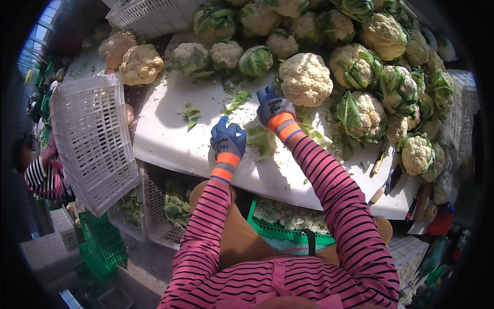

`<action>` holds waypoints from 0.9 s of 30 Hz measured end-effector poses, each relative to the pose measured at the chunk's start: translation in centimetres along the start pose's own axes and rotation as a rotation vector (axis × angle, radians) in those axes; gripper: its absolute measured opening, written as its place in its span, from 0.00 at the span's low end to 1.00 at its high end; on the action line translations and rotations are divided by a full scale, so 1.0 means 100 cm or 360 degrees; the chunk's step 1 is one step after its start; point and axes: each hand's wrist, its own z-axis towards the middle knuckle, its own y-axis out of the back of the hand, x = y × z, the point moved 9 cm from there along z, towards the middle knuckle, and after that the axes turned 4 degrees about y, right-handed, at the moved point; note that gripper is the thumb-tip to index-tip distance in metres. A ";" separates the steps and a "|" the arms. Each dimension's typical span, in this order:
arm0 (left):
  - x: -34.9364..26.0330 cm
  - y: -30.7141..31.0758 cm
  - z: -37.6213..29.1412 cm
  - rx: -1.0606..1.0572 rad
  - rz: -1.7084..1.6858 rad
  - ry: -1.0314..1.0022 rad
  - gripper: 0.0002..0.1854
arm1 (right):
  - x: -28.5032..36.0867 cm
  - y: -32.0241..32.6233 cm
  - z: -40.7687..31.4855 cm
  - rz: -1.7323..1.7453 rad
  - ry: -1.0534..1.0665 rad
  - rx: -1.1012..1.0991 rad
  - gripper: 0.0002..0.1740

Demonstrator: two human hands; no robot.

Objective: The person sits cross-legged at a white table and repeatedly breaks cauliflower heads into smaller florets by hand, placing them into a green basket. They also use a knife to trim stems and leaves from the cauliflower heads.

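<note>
Both hands wear blue and grey work gloves with orange cuffs. My left hand [228,140] is over the front part of the white tabletop [166,131], its fingers partly bent; whether it holds anything small is unclear. My right hand [274,106] is at the lower left side of a large trimmed cauliflower head [305,79], fingers pointing away from me; its palm side is hidden. Between the hands lies a pale green cauliflower leaf [262,142]. More leaf pieces [192,115] and white crumbs are scattered about.
Leafy cauliflowers [357,65] are heaped at the back and right. Knives [377,196] lie at the right edge. A white plastic crate [92,139] stands left. Below the table are a green crate of florets [289,216] and a crate of leaves [175,208]. A person [44,174] is far left.
</note>
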 end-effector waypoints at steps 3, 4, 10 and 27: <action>0.016 0.037 0.027 -0.0475 0.0112 0.0076 0.13 | -0.008 -0.015 0.034 -0.0090 -0.0300 0.0085 0.17; 0.028 0.040 0.039 -0.0490 0.0180 0.0245 0.18 | -0.006 -0.020 0.039 -0.0262 -0.0266 0.0162 0.17; 0.066 -0.011 0.089 -0.0014 0.0495 0.0605 0.33 | 0.011 0.029 -0.043 0.0299 0.0167 -0.0197 0.09; -0.024 -0.036 0.000 0.0033 -0.0058 -0.0223 0.39 | -0.196 0.059 -0.366 0.0093 -0.0406 -0.1333 0.24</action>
